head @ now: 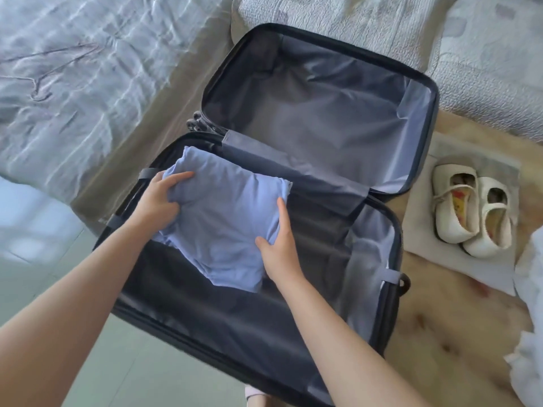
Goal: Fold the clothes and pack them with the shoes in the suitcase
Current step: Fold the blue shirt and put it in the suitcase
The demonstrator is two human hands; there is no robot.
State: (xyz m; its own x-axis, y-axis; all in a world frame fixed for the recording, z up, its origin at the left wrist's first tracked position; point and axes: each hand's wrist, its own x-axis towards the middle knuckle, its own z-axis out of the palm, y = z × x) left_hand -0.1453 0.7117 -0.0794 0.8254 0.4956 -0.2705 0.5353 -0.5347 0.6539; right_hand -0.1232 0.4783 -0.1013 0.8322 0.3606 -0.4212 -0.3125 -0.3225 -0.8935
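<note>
Head view. Nearest the camera, two bare forearms reach down into the open suitcase. The left hand grips the far-left corner of a folded blue garment. Its fingers curl over the top of the fold and the fabric bunches under the palm. The right hand takes the opposite edge with its thumb laid on top and its fingers running fairly straight along the side. They seem to tuck under the edge in a loose pinch, though their tips are hidden.

Between the two hands the garment sits in the near half of the suitcase, touching or just above the dark lining; I cannot tell which. The far half, beyond the hands, holds nothing visible but its lining.

The step in hand looks like setting down the first folded piece. The next move calls for pressing it flat against the left wall and letting go without undoing the fold, so that room is kept beside it.

The shoes wait well to the right of the right hand, outside the suitcase, on a pale mat. More pale fabric lies beyond them at the right edge of the view, possibly clothes yet to fold.
</note>
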